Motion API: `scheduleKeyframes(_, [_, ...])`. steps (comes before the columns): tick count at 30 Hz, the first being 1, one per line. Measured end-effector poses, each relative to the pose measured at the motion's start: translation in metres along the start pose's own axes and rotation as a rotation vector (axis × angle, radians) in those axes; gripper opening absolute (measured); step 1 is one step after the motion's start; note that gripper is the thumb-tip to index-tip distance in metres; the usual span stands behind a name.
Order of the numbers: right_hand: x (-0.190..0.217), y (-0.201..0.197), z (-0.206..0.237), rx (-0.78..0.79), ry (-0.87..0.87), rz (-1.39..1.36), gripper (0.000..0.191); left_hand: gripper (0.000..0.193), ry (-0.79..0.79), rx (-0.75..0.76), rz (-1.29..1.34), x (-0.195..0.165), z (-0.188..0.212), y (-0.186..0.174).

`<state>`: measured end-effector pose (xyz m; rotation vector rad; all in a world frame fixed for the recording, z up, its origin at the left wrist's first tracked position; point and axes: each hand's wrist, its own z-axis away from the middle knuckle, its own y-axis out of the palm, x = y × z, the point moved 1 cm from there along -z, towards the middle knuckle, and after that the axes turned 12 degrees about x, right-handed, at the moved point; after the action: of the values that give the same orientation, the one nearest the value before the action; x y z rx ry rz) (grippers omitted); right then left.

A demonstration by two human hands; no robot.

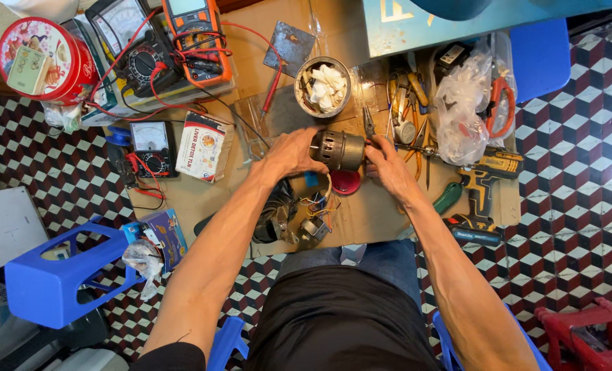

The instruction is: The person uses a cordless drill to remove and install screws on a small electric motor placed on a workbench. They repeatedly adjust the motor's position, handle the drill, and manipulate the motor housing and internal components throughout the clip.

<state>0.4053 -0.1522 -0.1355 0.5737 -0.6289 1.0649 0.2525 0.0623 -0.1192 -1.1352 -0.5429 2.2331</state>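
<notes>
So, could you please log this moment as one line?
left hand: grips motor | right hand: grips motor's other end | motor above cardboard sheet

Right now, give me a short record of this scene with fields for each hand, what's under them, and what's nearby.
left hand: grips one end of the motor
right hand: holds the motor's other end
motor: round, metal, held above the cardboard sheet
below the hands: red lid, loose wires
left side: meters, red tin
right side: drill, pliers, plastic bag
behind the motor: metal bowl
</notes>
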Motion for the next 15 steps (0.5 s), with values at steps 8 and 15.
scheduleKeyframes(8, [0.02, 0.017, 0.006, 0.101, -0.092, 0.158, 0.094, 0.094, 0.004, 0.007, -0.018, -0.004, -0.004, 0.005])
scheduleKeyframes(15, [0.015, 0.027, -0.005, 0.006, -0.231, 0.488, 0.107, 0.081, 0.004, 0.043, 0.175, -0.014, 0.003, -0.015])
